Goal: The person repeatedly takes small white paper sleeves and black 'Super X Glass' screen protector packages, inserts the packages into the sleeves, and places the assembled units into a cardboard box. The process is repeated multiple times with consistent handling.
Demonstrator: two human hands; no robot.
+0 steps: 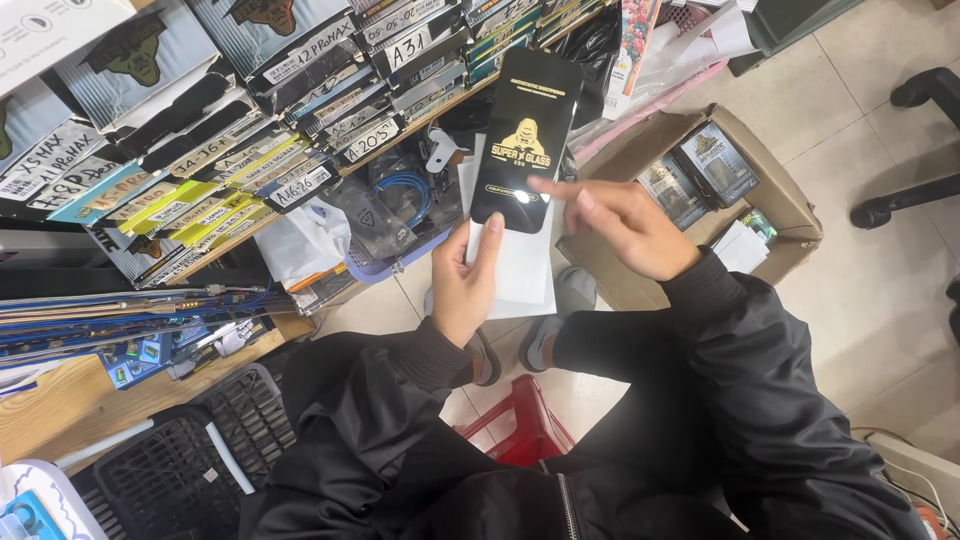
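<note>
From the head view, your left hand (466, 285) pinches the lower edge of a flat black screen-protector sleeve (526, 140) with white backing, held up before the shelf (300, 190). Your right hand (625, 225) points at it, fingers loose and empty. It looks light, stiff, slippery and fragile; grip the edges.

Tiled floor (880, 290) carries open cardboard box (790, 200) of boxed packs, red plastic stool (515, 425), black crates (190, 450). Wooden shelf (60, 400) holds stacked flat packs (190, 205), upper shelf edge (440, 110) carries labelled boxes (400, 50).
</note>
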